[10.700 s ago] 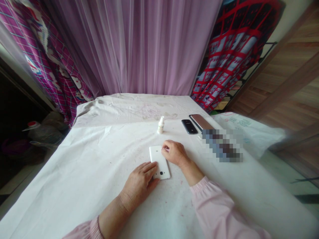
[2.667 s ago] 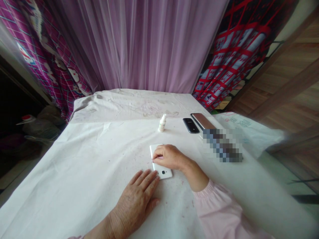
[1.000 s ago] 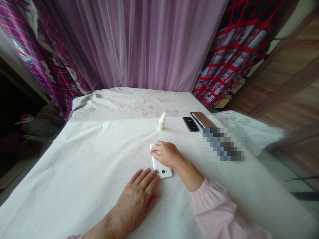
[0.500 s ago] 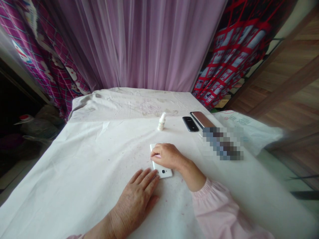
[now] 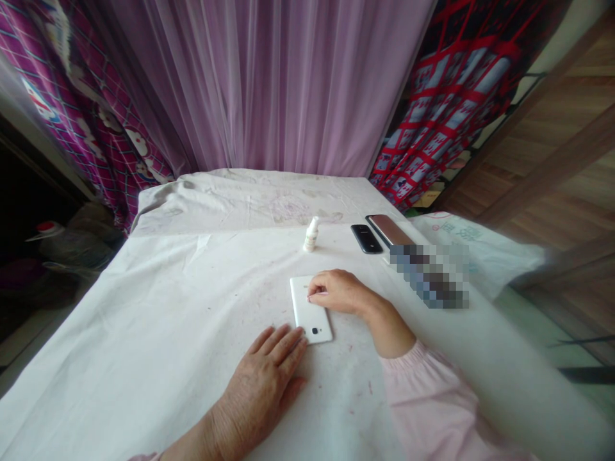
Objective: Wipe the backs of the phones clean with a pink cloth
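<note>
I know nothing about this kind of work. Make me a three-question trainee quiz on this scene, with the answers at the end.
1. Which hand has its fingertips at the near left corner of the white phone: the left hand or the right hand?
2. Fill in: as the camera sees it, the black phone lies to the ____ of the small white bottle.
3. True or false: the small white bottle is lying on its side.

Key: 1. The left hand. 2. Right. 3. False; it stands upright.

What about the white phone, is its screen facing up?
No, the white phone lies with its camera lens facing up.
</note>
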`<state>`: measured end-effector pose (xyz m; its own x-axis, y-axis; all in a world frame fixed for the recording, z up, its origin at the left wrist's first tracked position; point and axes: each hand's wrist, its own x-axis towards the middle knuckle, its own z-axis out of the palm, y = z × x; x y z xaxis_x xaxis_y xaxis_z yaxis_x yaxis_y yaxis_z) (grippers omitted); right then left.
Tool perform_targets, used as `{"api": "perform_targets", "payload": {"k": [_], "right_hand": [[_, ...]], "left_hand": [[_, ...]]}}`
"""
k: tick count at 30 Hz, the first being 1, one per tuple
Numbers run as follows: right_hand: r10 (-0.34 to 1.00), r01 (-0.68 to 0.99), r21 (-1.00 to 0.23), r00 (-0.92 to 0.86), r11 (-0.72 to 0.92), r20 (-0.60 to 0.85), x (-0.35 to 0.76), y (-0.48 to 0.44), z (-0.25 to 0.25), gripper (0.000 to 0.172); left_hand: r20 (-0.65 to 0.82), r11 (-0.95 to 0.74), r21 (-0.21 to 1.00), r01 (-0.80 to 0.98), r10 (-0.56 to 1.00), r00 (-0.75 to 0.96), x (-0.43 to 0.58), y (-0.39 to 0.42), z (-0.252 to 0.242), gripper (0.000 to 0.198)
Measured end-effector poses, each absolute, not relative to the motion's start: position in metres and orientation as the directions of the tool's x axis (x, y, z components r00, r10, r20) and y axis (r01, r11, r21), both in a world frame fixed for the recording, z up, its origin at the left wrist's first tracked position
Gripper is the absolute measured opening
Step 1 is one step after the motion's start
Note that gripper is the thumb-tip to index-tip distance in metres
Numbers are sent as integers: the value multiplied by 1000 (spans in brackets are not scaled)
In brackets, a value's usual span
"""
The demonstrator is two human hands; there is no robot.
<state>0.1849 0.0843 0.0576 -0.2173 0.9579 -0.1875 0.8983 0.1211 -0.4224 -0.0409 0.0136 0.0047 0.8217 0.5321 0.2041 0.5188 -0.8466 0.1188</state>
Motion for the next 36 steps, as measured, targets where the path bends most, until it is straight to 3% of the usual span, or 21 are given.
{"api": "perform_targets", "payload": {"k": [6, 14, 19, 24, 36], "right_hand": [[962, 911, -410, -149, 43, -231, 198, 83, 63, 10], [970, 905, -420, -155, 63, -189, 200, 84, 59, 12], [970, 889, -454, -161, 61, -184, 199, 86, 53, 11], [972, 864, -489, -205, 122, -119, 197, 89, 42, 9], [958, 874, -413, -285, 254, -13, 171, 86, 41, 10]], "left_hand": [[196, -853, 110, 510, 522, 830, -41, 14, 5, 48], [243, -848, 156, 506, 530, 813, -41, 15, 4, 46], [230, -853, 114, 510, 522, 821, -41, 14, 3, 44], [244, -848, 76, 524, 525, 815, -41, 11, 2, 43], [240, -847, 40, 531, 524, 817, -39, 9, 5, 38]]}}
